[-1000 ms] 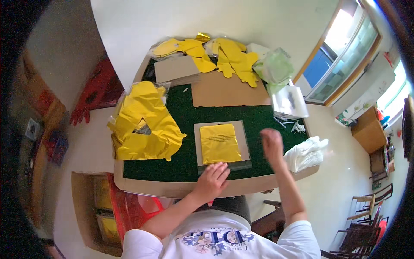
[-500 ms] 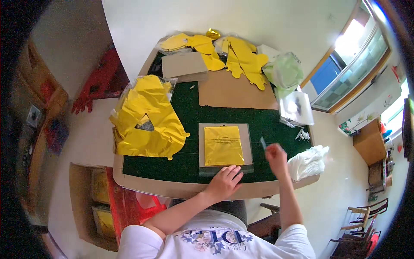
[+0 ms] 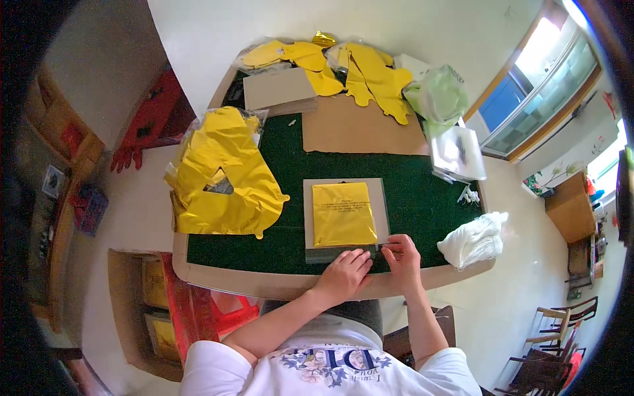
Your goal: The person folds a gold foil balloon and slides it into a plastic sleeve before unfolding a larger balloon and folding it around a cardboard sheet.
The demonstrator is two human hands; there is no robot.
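Packet of folded yellow foil [image 3: 343, 214] lying on a cardboard sheet [image 3: 308, 214] on a green tabletop [image 3: 411, 191].
The person's left hand [image 3: 345, 269] lies palm down, fingers extended, at the lower edge of the clear plastic [image 3: 320, 255] below the cardboard; beside it, the right hand [image 3: 403, 256] pinches a thin strip [image 3: 384, 245], its details too small to tell.

A folded yellow foil [image 3: 343, 221] is backed by brown card [image 3: 309, 211]; the clear sleeve [image 3: 320, 256] is touched at its near edge by the left hand [image 3: 343, 274]. A thin strip [image 3: 384, 246] is pinched by the right hand [image 3: 403, 259] beside it.
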